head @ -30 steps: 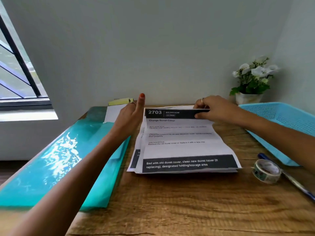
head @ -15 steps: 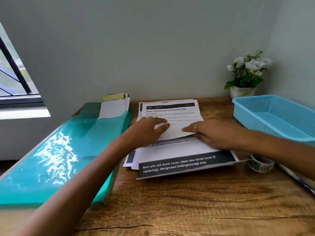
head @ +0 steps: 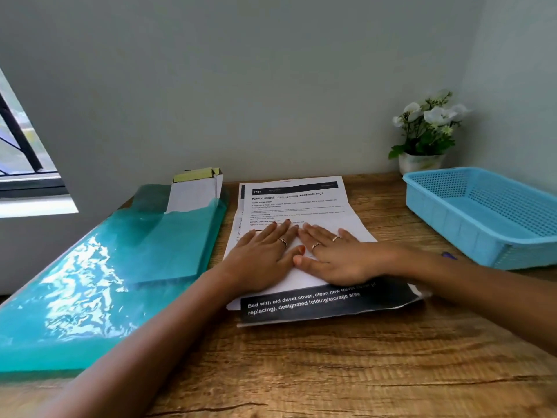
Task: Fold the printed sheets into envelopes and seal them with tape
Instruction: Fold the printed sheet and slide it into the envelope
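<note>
A folded sheet [head: 328, 306] lies on top of a stack of printed sheets [head: 295, 203] in the middle of the wooden table [head: 331, 372], its upper part turned down so that the blank back shows and only a black band remains at the near edge, reading "Bed with old duvet cover, clean new duvet cover (if replacing), designated folding/storage area", partly hidden by a wrist. The left hand [head: 265, 254] and the right hand [head: 334, 254] lie flat on the folded part, side by side with thumbs nearly touching, fingers straight and pressing down, gripping nothing. The sheet beneath shows a black header with "3797" and the title "Portion mixed nuts into small resealable bags"; the smaller text is too blurred to read. To the left, a teal plastic folder [head: 90, 297] lies on the table with white envelopes [head: 196, 191] sticking out of its far end. To the right stands a blue plastic basket [head: 452, 209], and behind it a small pot of white flowers [head: 422, 140] against the wall.
</note>
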Tool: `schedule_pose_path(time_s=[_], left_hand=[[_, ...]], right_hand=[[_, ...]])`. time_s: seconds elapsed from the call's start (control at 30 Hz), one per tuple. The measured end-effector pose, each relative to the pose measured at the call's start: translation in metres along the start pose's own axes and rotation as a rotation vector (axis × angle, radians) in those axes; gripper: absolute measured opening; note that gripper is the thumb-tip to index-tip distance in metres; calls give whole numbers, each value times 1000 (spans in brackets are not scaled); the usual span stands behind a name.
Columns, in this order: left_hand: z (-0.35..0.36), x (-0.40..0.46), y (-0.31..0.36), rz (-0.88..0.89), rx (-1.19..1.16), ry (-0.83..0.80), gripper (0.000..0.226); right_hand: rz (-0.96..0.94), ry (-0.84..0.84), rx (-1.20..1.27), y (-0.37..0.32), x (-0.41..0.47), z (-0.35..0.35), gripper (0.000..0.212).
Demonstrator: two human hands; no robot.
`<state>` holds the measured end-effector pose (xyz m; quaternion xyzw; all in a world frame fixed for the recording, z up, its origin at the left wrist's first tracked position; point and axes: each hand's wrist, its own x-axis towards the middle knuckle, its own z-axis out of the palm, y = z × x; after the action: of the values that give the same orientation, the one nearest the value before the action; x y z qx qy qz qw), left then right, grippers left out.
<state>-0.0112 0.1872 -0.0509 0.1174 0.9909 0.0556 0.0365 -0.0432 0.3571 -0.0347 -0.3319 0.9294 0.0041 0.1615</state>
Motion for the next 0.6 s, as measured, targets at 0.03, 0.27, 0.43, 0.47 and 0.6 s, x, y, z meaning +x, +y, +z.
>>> schedule_pose_path(time_s=[0.03,0.27,0.43,0.47,0.6], left_hand=[[0,0,-1,-5,3,-1,58],[3,-1,-2,-65,4,36,60],[4,-3,-4,-243,11,57,73],[5,-5,-3,-289,7,59,79],[3,-8,-1,-392,-34,70,95]], right_hand=[[-14,16,16,0,1,1,71],[150,199,71,4,-4,14,65],[301,244,95,5,-8,16,82],[316,246,95,4,-9,16,85],[324,233,102,2,-13,11,90]])
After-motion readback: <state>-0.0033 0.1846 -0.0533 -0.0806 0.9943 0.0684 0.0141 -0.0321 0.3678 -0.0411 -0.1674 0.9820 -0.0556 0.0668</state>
